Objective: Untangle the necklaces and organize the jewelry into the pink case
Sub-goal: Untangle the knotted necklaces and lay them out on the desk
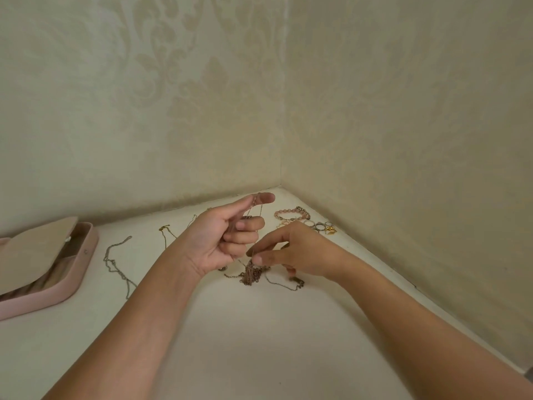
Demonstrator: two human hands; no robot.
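Left hand holds up a thin chain pinched thumb-to-forefinger; right hand pinches the tangled knot down at the table — tease loops loose gently, don't yank. Pink case lies open at left, well apart.

Pale pink case, beige inner flap. The tangled chains were coppery brown; the loose chain was grey-silver. Pink beaded bracelet; silver rings. Cream-white table. Cream wallpaper showed faint damask.
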